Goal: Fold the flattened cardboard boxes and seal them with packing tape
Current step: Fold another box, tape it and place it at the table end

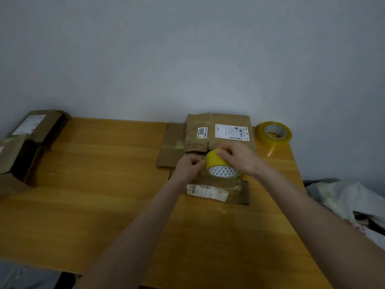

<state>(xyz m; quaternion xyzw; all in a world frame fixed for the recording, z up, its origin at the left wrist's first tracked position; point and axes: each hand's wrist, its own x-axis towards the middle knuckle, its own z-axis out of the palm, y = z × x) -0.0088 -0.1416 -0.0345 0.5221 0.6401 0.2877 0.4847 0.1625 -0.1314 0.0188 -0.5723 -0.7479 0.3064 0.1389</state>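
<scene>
My right hand grips a yellow roll of packing tape from above, over a small cardboard box with white labels in the middle right of the wooden table. My left hand pinches the tape's loose end at the roll's left side. Behind them lies a flattened cardboard box with a "4292" sticker and a shipping label, against the wall.
A second, clear-yellow tape roll stands at the table's back right corner. Folded cardboard boxes are stacked at the far left edge. Cloth or plastic bags lie beyond the table's right edge. A grey wall rises behind.
</scene>
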